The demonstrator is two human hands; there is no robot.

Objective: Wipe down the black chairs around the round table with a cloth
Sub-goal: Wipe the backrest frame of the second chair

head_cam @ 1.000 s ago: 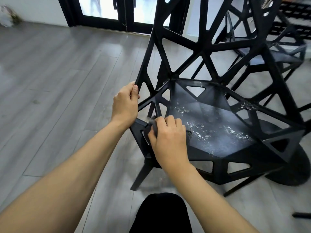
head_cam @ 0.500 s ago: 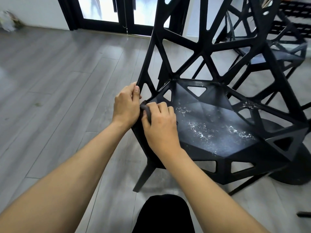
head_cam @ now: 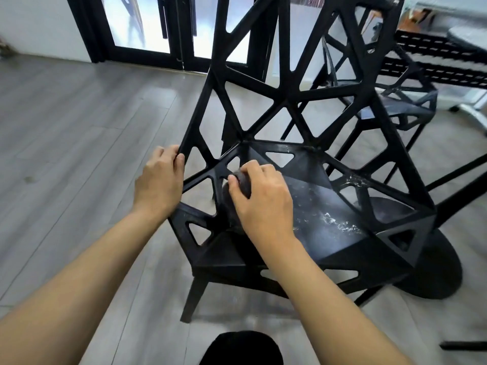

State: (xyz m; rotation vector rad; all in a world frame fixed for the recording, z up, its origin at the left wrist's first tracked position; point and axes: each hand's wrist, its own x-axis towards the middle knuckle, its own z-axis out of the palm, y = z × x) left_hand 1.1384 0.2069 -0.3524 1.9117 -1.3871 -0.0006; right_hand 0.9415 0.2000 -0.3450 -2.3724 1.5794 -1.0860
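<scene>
The black chair [head_cam: 303, 106] stands on grey plank floor [head_cam: 79, 122]. The left hand [head_cam: 158, 183] grips the chair's left frame edge, fingers curled round the strut. The right hand [head_cam: 261, 198] holds a bunched dark cloth [head_cam: 237, 191], grasped in curled fingers, against the seat's left rim. White smears streak the seat to the right of the cloth. Open floor lies left of the chair; a second chair [head_cam: 400, 109] crowds its right side.
</scene>
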